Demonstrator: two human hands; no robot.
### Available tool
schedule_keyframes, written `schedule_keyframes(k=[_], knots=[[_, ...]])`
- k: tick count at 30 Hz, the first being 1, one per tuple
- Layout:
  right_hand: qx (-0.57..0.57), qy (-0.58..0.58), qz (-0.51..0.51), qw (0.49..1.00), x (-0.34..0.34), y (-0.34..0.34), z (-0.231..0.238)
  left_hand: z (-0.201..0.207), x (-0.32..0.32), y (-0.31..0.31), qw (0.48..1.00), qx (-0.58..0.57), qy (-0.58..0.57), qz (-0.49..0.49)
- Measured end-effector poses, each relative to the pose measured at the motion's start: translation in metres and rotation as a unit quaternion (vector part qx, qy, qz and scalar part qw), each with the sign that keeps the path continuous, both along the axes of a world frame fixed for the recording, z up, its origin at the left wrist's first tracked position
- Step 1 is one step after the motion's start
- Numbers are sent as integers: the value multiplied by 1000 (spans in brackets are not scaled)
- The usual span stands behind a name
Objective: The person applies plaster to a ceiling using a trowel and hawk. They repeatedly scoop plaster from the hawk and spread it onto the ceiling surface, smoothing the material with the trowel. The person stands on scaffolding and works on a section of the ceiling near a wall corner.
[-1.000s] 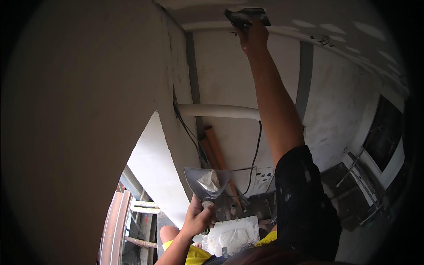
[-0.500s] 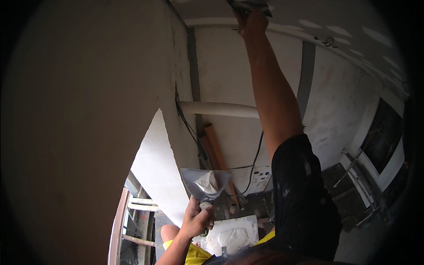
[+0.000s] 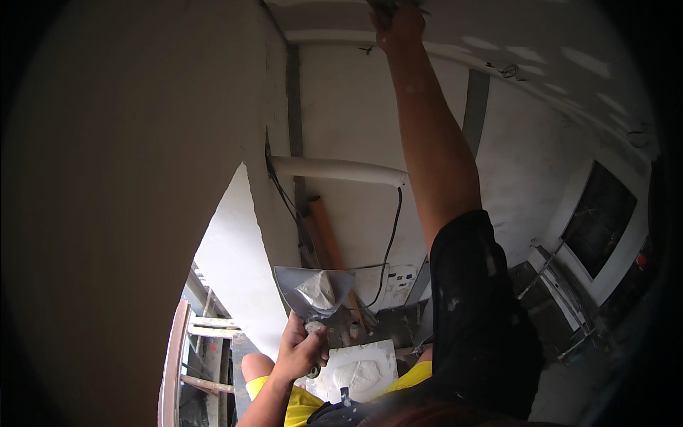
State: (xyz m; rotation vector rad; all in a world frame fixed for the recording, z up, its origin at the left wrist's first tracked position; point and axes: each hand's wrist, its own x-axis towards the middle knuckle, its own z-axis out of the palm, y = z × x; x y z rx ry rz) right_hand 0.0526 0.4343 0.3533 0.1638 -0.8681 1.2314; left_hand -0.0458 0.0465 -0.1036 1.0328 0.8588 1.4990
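My left hand (image 3: 302, 350) is closed round the handle of a wide putty knife (image 3: 287, 285), held low in front of me with its blade up. A lump of whitish putty (image 3: 317, 290) sits on the blade. High overhead, my stretched right arm ends in my right hand (image 3: 402, 28), closed on a dark flat trowel (image 3: 384, 6) at the ceiling (image 3: 491, 21). The top edge of the picture cuts off part of that trowel. Below me lies a white board (image 3: 384, 356) bearing a spread heap of putty (image 3: 358, 376).
A bare wall (image 3: 128, 178) fills the left side. A pale pipe (image 3: 334, 168) crosses ahead, with a black cable (image 3: 393, 245) hanging from it. Orange pipes (image 3: 326, 231) lean beyond the putty knife. Loose wires (image 3: 509, 71) hang from the ceiling, and a dark window (image 3: 601, 217) stands at right.
The whole view has shifted slightly, so the room appears farther left. My right hand and trowel sit a little higher in the picture, less of the trowel showing. Both hands keep their hold.
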Motion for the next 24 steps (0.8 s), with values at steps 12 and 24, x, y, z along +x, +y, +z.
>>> schedule_keyframes(k=[12, 24], knots=[[42, -35, -34, 998, 13, -83, -8, 3, 1, -4, 1000, 12, 0, -11], [146, -15, -46, 988, 37, -149, -27, -6, -2, 2, 1000, 1, 4, -17]])
